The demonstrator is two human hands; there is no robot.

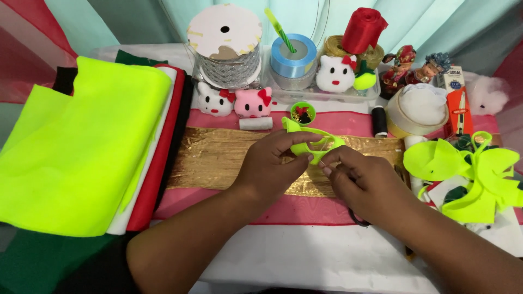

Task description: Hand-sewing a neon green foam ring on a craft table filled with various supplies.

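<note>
Both hands' fingers (313,158) pinch a neon felt piece (310,142) above the gold-striped table (218,158), teal curtain (136,22) behind.

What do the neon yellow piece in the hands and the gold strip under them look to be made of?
The neon yellow piece, pinched by the left hand and right hand, looks like felt: matte, no sheen, soft cut edges that hold a curve. The gold strip looks like metallic ribbon or woven fabric: shiny, with fine crinkles catching the light. Which of the two is unclear.
</note>
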